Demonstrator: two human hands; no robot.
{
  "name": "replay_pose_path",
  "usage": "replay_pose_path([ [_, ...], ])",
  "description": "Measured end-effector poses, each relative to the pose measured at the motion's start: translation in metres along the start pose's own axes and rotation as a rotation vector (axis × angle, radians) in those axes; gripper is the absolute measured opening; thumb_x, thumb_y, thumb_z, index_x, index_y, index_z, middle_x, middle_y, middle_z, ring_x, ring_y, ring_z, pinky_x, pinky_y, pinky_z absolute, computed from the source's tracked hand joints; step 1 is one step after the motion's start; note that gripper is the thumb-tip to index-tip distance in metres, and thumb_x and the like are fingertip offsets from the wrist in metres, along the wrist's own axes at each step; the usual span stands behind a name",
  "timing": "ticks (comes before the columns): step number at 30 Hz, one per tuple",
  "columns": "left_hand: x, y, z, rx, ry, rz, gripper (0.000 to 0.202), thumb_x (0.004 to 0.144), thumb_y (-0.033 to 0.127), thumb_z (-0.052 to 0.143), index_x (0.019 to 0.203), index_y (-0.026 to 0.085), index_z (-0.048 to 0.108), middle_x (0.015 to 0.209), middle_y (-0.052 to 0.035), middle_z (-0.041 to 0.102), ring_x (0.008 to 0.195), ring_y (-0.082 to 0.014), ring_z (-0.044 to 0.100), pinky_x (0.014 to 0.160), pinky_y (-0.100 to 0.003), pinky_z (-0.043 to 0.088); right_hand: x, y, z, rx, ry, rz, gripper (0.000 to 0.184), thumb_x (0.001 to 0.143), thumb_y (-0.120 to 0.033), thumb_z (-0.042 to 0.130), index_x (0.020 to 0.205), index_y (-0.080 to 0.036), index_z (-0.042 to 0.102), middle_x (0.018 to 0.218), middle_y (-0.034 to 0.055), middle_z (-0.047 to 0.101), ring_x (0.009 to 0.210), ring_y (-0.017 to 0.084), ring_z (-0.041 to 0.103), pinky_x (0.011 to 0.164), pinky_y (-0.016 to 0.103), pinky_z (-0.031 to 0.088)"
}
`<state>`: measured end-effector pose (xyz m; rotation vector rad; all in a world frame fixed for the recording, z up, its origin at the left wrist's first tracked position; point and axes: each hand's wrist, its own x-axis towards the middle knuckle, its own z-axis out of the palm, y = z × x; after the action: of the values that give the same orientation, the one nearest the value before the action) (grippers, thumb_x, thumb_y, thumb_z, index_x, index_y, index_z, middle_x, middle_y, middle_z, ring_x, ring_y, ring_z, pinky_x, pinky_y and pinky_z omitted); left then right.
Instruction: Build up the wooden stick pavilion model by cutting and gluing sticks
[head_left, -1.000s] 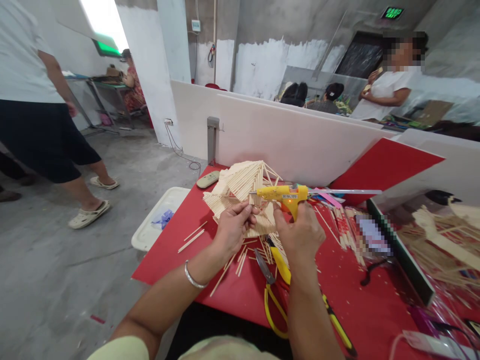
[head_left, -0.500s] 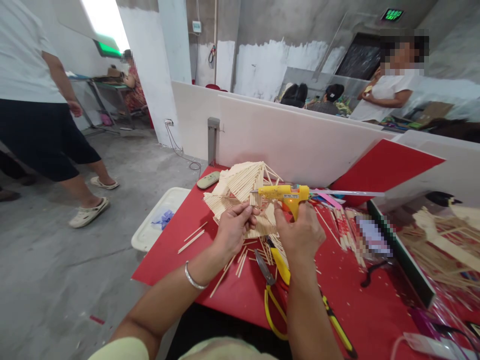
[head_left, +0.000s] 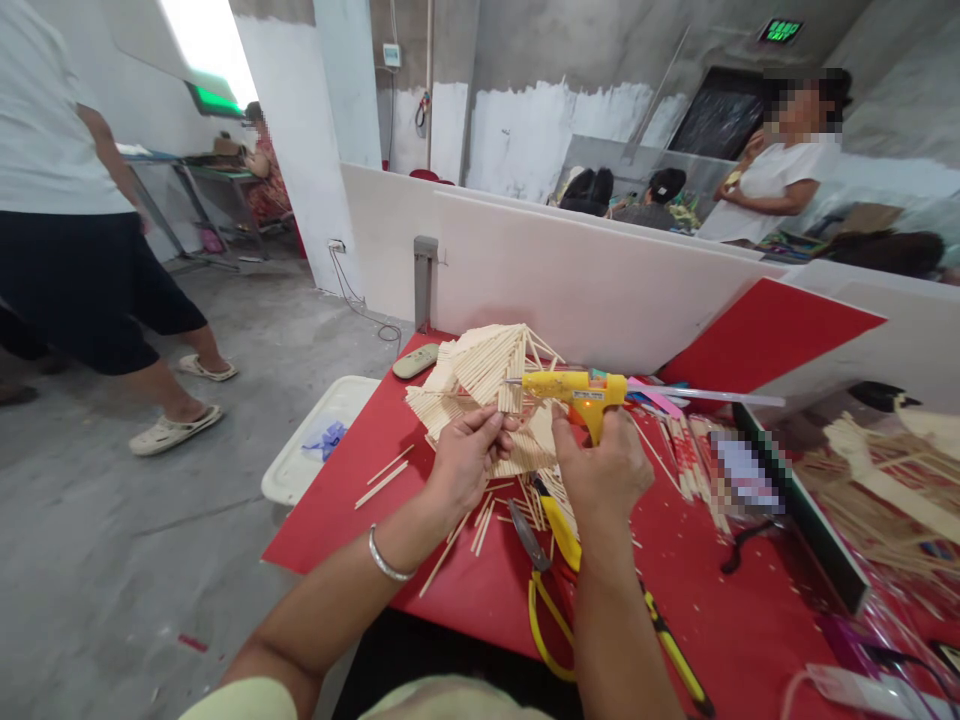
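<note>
My right hand (head_left: 600, 472) is closed round the handle of a yellow glue gun (head_left: 568, 387), whose nozzle points left at a model built of pale wooden sticks (head_left: 480, 380). A clear glue stick (head_left: 720, 397) juts from the gun's back to the right. My left hand (head_left: 469, 455), a silver bangle on its wrist, pinches the near edge of the stick model just below the nozzle. The model rests on a red table (head_left: 465, 580).
Loose sticks (head_left: 382, 476) and yellow-handled pliers (head_left: 544, 560) lie by my hands. A white tray (head_left: 315, 440) sits off the table's left edge. A white partition (head_left: 570, 280) backs the table. A person in dark shorts (head_left: 82, 270) walks at left; others sit beyond.
The glue gun has shifted slightly to the right and its glue stick tilted a little. The person at left has stepped further left. My left hand has stayed put.
</note>
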<state>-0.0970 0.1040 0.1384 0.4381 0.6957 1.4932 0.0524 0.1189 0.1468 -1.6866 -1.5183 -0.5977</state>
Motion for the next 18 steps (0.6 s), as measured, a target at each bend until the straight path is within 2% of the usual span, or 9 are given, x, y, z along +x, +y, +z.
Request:
replay_pose_path([
  [7,0.0003,0.0001,0.0003,0.008,0.008,0.009,0.03,0.069,0.023,0.084,0.089,0.011,0.064,0.075,-0.0049,0.071,0.054,-0.007,0.057,0.052,-0.019,0.046,-0.004,-0.0006,-0.0019,0.044,-0.031,-0.006,0.047,0.085,-0.065,0.056,0.093,-0.018,0.061,0.08,0.0038,0.063,0.069,0.017,0.056,0.061,0.029,0.03],
  [18,0.0015,-0.0029,-0.0028,0.012,-0.014,0.016,0.03,0.07,0.025,0.083,0.09,0.012,0.064,0.078,-0.0052,0.071,0.055,-0.0073,0.058,0.052,-0.018,0.045,-0.0059,-0.0028,-0.0005,0.051,-0.064,0.0,0.044,0.086,-0.062,0.056,0.093,-0.019,0.06,0.079,0.0027,0.062,0.068,0.016,0.054,0.062,0.028,0.029],
])
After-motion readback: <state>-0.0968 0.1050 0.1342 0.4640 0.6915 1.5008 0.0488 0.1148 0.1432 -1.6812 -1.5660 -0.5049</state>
